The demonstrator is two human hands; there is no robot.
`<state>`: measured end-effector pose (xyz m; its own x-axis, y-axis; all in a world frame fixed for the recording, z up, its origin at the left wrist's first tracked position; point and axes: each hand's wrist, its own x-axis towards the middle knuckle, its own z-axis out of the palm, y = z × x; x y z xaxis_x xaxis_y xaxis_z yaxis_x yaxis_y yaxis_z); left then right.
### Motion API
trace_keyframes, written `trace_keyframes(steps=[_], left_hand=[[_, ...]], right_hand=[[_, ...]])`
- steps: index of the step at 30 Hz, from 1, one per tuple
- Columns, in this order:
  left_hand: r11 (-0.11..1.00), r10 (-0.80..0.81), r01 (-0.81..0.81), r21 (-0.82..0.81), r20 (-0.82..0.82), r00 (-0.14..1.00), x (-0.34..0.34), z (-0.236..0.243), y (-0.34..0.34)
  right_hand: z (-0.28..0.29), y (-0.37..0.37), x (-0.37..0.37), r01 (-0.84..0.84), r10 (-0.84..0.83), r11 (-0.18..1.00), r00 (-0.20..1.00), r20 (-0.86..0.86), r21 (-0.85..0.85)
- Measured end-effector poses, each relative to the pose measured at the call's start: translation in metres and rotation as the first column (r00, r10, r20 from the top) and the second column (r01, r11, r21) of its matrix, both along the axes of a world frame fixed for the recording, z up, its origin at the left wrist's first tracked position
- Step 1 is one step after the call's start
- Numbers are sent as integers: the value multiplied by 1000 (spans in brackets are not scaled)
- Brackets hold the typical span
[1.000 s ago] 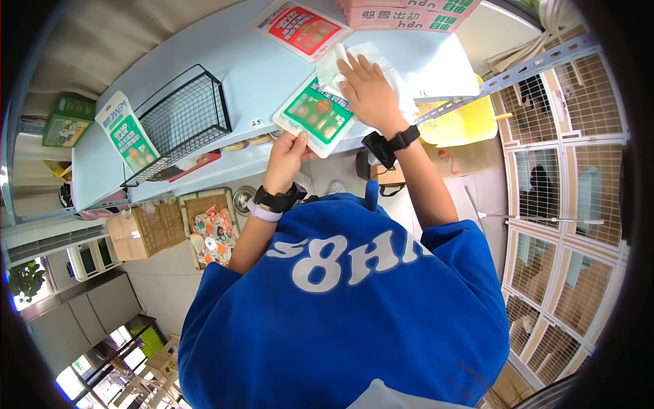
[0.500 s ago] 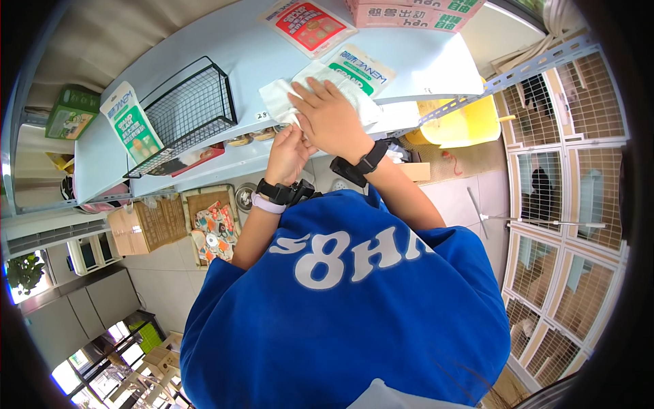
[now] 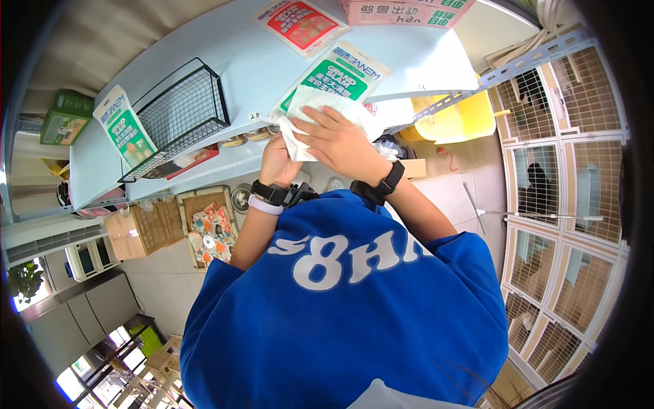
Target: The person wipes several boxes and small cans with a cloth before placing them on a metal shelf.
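A white tissue or wiping cloth (image 3: 325, 100) lies crumpled over the lower part of a green-and-white pouch (image 3: 351, 68) at the shelf's front edge. My right hand (image 3: 344, 144) rests on it, fingers stretched out and fairly flat. Beside its left edge, my left hand (image 3: 278, 162) is closed, pinching the tissue's lower corner; its fingertips are partly hidden. Just beyond the pouch, a red-and-white pouch (image 3: 302, 26) lies flat. Both wrists carry black straps, and the left also has a pale purple band.
A black wire basket (image 3: 180, 102) stands on the pale blue shelf (image 3: 255, 68), with another green-and-white pouch (image 3: 126, 129) leaning on its left end. Pink boxes (image 3: 402, 12) sit at the back. A yellow bin (image 3: 460, 119) and barred cages (image 3: 558, 184) are to the right.
My right hand has slid slightly nearer and right on the tissue, and its fingers point more leftward. More of the green-and-white pouch now shows. The left hand has shifted slightly left and down.
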<state>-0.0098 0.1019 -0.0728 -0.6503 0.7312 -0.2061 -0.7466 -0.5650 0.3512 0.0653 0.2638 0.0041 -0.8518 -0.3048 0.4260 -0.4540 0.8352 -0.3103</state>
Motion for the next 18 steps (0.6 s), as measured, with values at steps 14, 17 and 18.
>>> trace_keyframes(steps=[14,17,18], left_hand=[[938,0,-24,-346,-68,998,7,40,19],[958,-72,49,-284,-70,995,1,46,21],[959,-69,43,-281,-81,994,1,48,22]], right_hand=[[-11,40,3,-10,9,1000,999,-44,-17],[-14,57,-10,61,-66,995,996,-54,-79],[-16,64,-15,115,-122,990,989,-85,-87]])
